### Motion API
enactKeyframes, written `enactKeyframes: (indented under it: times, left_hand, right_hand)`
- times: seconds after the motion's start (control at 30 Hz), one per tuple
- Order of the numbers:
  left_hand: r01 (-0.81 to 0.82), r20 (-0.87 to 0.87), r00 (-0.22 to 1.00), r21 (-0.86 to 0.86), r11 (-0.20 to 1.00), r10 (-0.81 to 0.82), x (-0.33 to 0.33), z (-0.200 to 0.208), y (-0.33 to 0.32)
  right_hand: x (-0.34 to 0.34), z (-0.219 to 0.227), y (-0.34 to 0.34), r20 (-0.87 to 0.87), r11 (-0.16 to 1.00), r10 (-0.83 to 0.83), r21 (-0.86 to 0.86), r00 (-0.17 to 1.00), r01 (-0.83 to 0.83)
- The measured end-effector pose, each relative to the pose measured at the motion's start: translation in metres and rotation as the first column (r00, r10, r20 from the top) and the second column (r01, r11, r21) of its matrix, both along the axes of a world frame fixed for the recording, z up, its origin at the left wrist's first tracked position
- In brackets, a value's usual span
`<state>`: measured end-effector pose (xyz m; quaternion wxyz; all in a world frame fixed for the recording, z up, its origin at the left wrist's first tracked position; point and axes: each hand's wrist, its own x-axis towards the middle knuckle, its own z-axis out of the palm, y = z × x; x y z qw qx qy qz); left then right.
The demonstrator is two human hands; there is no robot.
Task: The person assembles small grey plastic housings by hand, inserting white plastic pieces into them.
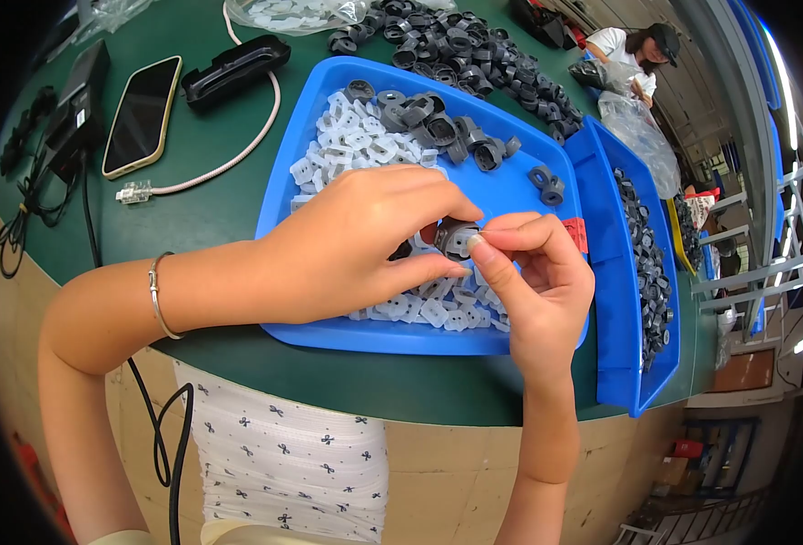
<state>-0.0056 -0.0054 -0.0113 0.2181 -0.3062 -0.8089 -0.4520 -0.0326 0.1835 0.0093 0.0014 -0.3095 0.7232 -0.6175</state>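
Over a blue tray (pixel 279 195), my left hand (pixel 365 227) is closed, gripping a dark grey round plastic part (pixel 445 232) between thumb and fingers. A small white plastic piece (pixel 460 242) sits at the open side of that part. My right hand (pixel 551 282) is closed in a pinch, thumb and forefinger at the white piece. Many similar white pieces (pixel 351 136) fill the tray's left and near side, partly hidden under my hands. Loose dark grey parts (pixel 433 123) lie along its far side, and a pair of them (pixel 546 184) rests toward the right.
A blue bin (pixel 619 377) of small dark parts stands right of the tray. Behind lies a heap of dark grey parts (pixel 474 54). At left are a phone (pixel 142 116), a black case (pixel 236 73), a cable (pixel 238 166) and a black adapter (pixel 79 104). Another person (pixel 619 45) sits far right.
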Motion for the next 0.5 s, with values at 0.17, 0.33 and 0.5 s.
enactKeyframes:
  times: [0.17, 0.33, 0.5]
  left_hand:
    - [-0.051, -0.077, 0.996, -0.006, 0.999, 0.051, 0.001, 0.001, 0.000]
    - [-0.002, -0.046, 0.999, 0.053, 0.999, 0.005, 0.000, -0.001, -0.001]
    - [0.063, -0.069, 0.996, 0.097, 0.993, -0.057, 0.000, 0.002, 0.000]
  right_hand:
    - [0.010, -0.006, -0.007, 0.046, 0.996, -0.071, -0.058, 0.996, 0.074]
    - [-0.001, -0.002, -0.002, -0.207, 0.991, -0.073, 0.093, 0.976, 0.094]
    - [-0.005, 0.010, 0.010, 0.306, 0.982, 0.186, -0.018, 0.934, -0.190]
